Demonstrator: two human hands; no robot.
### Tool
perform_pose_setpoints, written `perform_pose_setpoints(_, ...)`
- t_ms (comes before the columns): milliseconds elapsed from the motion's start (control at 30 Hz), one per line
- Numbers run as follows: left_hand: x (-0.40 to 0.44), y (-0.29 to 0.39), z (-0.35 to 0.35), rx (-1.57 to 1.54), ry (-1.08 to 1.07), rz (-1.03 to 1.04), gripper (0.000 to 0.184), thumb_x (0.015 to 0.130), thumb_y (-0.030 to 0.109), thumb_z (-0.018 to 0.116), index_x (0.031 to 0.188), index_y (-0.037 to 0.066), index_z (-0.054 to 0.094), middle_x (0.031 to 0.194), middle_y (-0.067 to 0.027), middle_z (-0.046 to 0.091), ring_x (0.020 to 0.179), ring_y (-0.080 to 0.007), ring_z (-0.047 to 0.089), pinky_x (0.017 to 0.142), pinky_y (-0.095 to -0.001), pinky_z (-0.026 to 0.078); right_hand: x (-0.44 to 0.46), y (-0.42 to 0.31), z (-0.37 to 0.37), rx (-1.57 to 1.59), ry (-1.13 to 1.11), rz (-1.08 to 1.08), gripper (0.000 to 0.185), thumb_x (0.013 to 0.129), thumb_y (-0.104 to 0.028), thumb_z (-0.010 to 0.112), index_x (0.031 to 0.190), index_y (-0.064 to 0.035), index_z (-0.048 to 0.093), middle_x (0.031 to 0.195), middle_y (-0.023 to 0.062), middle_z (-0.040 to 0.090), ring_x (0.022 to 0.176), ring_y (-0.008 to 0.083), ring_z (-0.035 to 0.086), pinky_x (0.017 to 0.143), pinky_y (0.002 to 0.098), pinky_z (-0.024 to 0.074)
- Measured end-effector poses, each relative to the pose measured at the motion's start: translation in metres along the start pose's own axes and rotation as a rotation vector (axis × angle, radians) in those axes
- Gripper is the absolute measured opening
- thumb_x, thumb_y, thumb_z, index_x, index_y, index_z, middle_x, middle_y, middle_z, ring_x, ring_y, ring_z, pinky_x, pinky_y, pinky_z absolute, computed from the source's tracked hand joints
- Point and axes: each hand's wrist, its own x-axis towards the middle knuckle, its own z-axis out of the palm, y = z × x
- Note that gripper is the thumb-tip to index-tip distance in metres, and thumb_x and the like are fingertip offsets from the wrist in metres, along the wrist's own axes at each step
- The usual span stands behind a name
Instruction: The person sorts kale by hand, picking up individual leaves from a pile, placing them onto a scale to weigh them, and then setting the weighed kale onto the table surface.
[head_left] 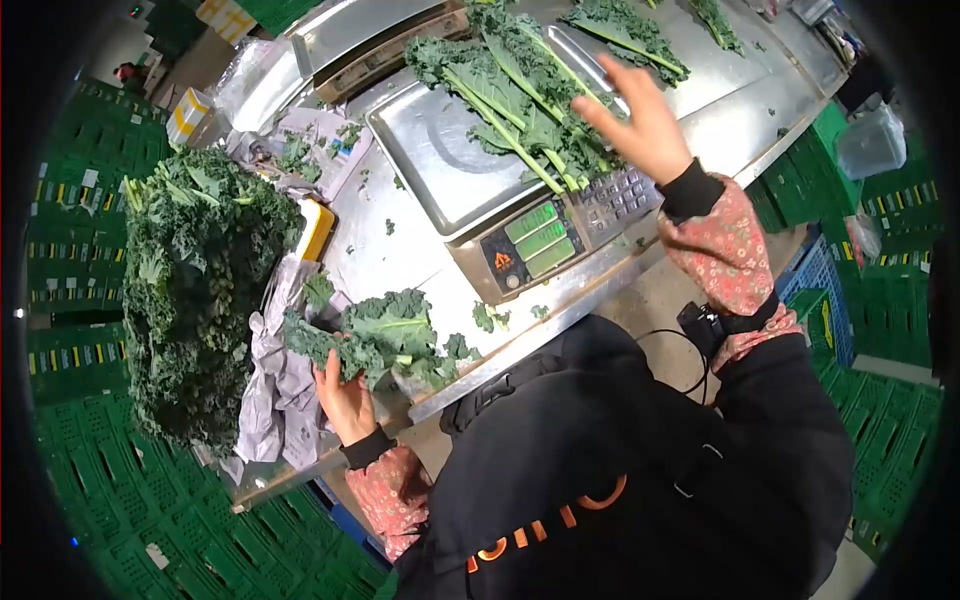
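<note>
My left hand [346,400] is at the table's near edge, fingers closed on a curly kale leaf [390,330]; the leaf hides part of the fingertips. My right hand [645,125] is raised with its fingers spread and nothing in them. Below and beside it, a bunch of kale [510,90] lies across the steel pan [425,150] of a digital scale, stems pointing toward me. The scale's green display [540,240] is lit, and its keypad [615,200] is partly covered by the kale.
A large heap of kale [200,300] stands at the left beside crumpled wrapping [280,380]. More kale leaves [630,35] lie at the back of the metal table [400,245]. Green crates [80,250] are stacked around, and a clear plastic tub [870,145] is at the right.
</note>
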Motion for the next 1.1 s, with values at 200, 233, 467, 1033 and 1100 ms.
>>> perform_pose_setpoints(200,-0.003,-0.01,-0.016,0.417,-0.075,0.265,0.026,0.081,0.024,0.064,0.1,0.01,0.053,0.089,-0.0033,0.054,0.088,-0.0163,0.054,0.067,-0.0312,0.044,-0.019,0.008,0.03,-0.097,-0.093,-0.053,0.043,0.08,-0.022,0.057,0.117,-0.001,0.049,0.071,0.0221,0.06,0.072,0.0415,0.058,0.069,0.0482,0.0458)
perform_pose_setpoints(233,-0.006,-0.007,-0.012,0.285,0.009,0.157,0.028,0.08,0.025,0.065,0.099,0.01,0.053,0.09,-0.0026,0.054,0.087,-0.0158,0.054,0.066,-0.0314,0.044,-0.015,0.001,0.026,-0.013,0.026,-0.064,0.038,0.081,-0.017,0.055,0.115,-0.0013,0.051,0.076,0.0247,0.059,0.073,0.0415,0.058,0.068,0.0466,0.0459)
perform_pose_setpoints(467,0.0,0.008,-0.014,0.001,0.322,0.013,0.034,0.075,0.027,0.071,0.101,0.013,0.054,0.092,0.0018,0.057,0.076,-0.0121,0.053,0.059,-0.0299,0.039,-0.029,-0.109,0.021,0.338,-0.009,-0.12,0.036,0.09,-0.014,0.051,0.121,0.0043,0.048,0.113,0.0233,0.057,0.101,0.0325,0.059,0.084,0.0317,0.0453)
perform_pose_setpoints(1033,-0.007,-0.012,-0.076,-0.032,0.232,0.043,0.034,0.081,0.025,0.067,0.105,0.004,0.055,0.096,-0.0064,0.06,0.081,-0.0183,0.058,0.07,-0.0338,0.048,-0.145,-0.218,0.246,-0.038,-0.534,-0.704,0.013,0.068,-0.017,0.055,0.076,-0.008,0.06,0.08,0.0042,0.054,0.081,0.021,0.051,0.068,0.0325,0.0405)
perform_pose_setpoints(1100,-0.003,-0.015,-0.082,-0.059,0.314,-0.003,0.037,0.08,0.026,0.068,0.105,0.003,0.056,0.098,-0.0071,0.06,0.085,-0.0188,0.057,0.073,-0.0345,0.046,-0.139,-0.223,0.244,-0.137,-0.432,-0.692,0.02,0.072,-0.019,0.052,0.084,-0.0029,0.059,0.078,0.0038,0.056,0.077,0.0199,0.051,0.066,0.0302,0.0366)
